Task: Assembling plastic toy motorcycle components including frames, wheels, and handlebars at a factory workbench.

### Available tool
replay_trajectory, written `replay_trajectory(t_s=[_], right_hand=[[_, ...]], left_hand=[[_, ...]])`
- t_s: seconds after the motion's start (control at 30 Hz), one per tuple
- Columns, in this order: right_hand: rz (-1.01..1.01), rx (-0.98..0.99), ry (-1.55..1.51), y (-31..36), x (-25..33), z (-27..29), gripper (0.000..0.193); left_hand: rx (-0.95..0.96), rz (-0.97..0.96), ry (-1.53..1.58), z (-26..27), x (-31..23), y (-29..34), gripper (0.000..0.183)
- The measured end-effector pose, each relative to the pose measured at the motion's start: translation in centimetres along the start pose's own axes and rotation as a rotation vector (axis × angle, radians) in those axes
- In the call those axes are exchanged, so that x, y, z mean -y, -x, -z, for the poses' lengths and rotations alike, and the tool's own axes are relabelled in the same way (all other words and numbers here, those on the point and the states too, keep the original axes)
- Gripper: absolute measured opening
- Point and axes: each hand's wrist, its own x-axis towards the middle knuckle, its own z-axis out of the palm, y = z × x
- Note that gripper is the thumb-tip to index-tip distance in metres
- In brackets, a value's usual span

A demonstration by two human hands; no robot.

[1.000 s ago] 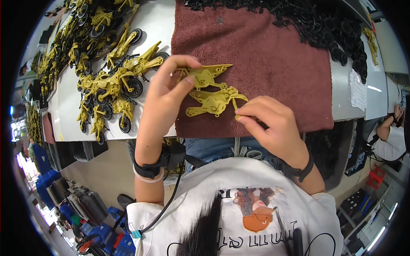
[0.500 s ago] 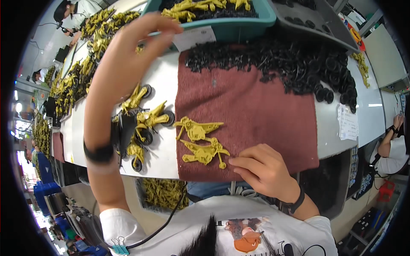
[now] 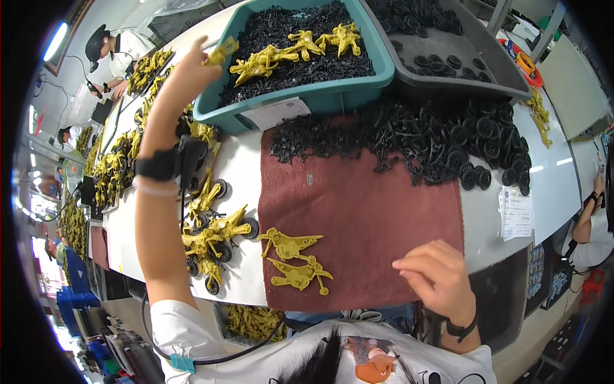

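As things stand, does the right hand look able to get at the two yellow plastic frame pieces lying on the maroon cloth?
Probably yes: the right hand rests on the maroon cloth with bare cloth between it and the two yellow plastic frame pieces.

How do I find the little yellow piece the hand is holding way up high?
Find the teal bin of black parts at the top. At its left corner the left hand pinches a small yellow piece. Unlike other yellow pieces, it's lifted in the air.
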Motion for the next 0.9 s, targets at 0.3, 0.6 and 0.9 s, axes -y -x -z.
replay_trajectory(t_s=[0.3,0.6,0.9], right_hand=[[0.225,-0.115,-0.307,-1.7,3.8,-2.1,0.05],[0.274,-0.067,-0.175,1.2,4.8,-4.8,0.04],[0.44,0.026,-0.206,3.1,4.7,-4.5,0.024]], left_hand=[[0.329,-0.526,0.37,-3.9,-9.2,23.2,0.075],[0.79,-0.234,1.2,-9.1,-8.4,30.8,0.071],[0.845,-0.228,1.112,-10.5,-9.0,33.0,0.065]])
